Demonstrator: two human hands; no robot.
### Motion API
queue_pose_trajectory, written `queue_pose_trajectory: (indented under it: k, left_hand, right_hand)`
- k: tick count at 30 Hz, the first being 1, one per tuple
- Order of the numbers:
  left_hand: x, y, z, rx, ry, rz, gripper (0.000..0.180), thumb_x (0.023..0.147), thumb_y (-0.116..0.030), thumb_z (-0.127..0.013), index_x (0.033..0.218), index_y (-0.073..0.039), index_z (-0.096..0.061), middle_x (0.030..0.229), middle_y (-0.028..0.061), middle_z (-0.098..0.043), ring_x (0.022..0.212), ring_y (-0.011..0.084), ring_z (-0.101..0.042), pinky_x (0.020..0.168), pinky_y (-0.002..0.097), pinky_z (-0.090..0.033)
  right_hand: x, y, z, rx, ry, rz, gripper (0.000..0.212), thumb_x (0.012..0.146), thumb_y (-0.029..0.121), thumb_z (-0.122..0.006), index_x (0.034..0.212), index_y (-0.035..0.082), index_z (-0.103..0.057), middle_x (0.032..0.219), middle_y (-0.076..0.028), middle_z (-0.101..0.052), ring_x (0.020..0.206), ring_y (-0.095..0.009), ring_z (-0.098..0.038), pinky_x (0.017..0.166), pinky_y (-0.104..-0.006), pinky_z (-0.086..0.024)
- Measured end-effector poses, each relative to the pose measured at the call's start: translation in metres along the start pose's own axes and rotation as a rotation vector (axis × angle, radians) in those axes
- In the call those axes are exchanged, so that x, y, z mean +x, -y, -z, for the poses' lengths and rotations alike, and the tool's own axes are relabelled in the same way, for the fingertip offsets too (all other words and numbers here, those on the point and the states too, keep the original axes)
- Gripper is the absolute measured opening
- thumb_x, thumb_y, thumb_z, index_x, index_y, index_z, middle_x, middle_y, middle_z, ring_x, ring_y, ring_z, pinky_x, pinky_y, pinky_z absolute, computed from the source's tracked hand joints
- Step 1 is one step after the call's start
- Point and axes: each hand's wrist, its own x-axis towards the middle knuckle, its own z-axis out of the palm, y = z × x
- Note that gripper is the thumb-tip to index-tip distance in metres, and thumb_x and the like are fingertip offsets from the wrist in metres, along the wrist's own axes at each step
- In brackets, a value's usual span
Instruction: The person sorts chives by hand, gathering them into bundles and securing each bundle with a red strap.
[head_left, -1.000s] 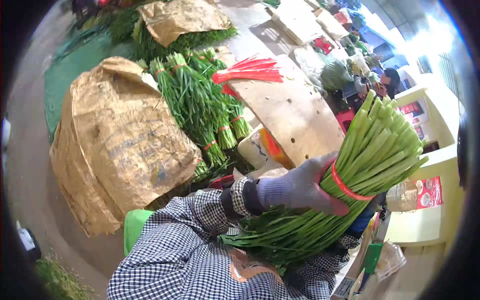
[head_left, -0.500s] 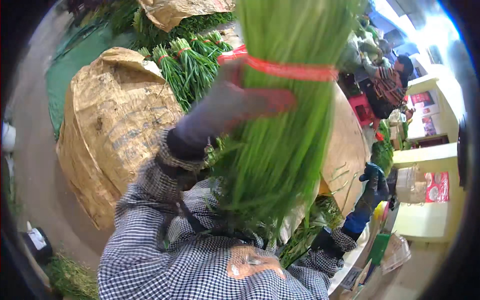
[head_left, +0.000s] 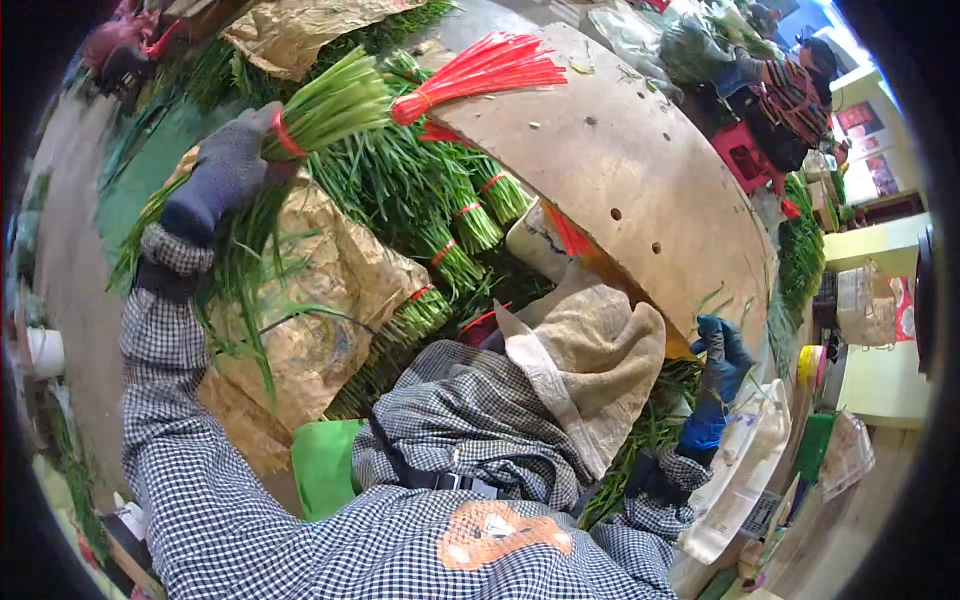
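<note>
My left hand (head_left: 225, 175), in a grey glove, is closed around a bunch of garlic chives (head_left: 335, 105) at the left. A red band ties it; the pale cut ends point right and the long leaves hang over a brown paper wrap (head_left: 290, 300). Beneath and beside it lie several more banded chive bunches (head_left: 440, 235). My right hand (head_left: 722, 360), in a dark blue glove, hovers by the right edge of a wooden board (head_left: 620, 160), fingers loosely bent and apart, with nothing visible in them. A fan of red ties (head_left: 490, 75) lies on the board's far left corner.
A beige cloth (head_left: 590, 350) covers my lap, and a green stool-like piece (head_left: 325, 465) shows beside it. Loose greens lie below my right arm, next to a white tray (head_left: 740, 470). Another person (head_left: 785, 100) sits at the far right.
My left hand has carried the chive bunch from in front of me over to the left, above the paper wrap, uncovering the board and red ties. My right hand stays near the board's edge.
</note>
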Motion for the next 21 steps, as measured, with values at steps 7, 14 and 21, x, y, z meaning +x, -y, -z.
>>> queue_pose_trajectory:
  k: [7,14,21]
  left_hand:
    - [0.064,0.073,-0.036,0.301,0.320,0.228,0.053,0.062,-0.029,-0.071,0.109,-0.011,-0.053,0.100,0.0184,-0.058,0.097,0.0341,-0.056,0.082,0.0399,-0.045]
    - [0.080,-0.017,-0.122,0.491,0.549,-0.174,0.042,0.063,-0.016,-0.070,0.102,-0.010,-0.055,0.090,0.0146,-0.057,0.088,0.0323,-0.057,0.074,0.0404,-0.047]
    - [0.055,-0.116,-0.208,0.296,0.882,-0.366,0.023,0.083,-0.026,-0.046,0.097,-0.018,-0.062,0.097,0.0084,-0.060,0.096,0.0263,-0.056,0.083,0.0412,-0.042]
  right_hand:
    - [-0.011,-0.041,0.019,-0.175,0.007,-0.099,0.015,0.084,0.017,-0.062,0.084,0.002,-0.063,0.067,0.000,-0.056,0.054,-0.007,-0.049,0.050,-0.0216,-0.039]
    - [-0.007,-0.060,0.007,-0.188,0.065,-0.223,0.014,0.084,0.015,-0.061,0.087,0.002,-0.064,0.068,0.000,-0.057,0.055,-0.008,-0.048,0.051,-0.0222,-0.038]
    - [-0.003,-0.068,-0.013,-0.194,0.052,-0.262,0.014,0.084,0.015,-0.061,0.084,0.001,-0.063,0.069,0.000,-0.056,0.055,-0.008,-0.048,0.051,-0.0230,-0.037]
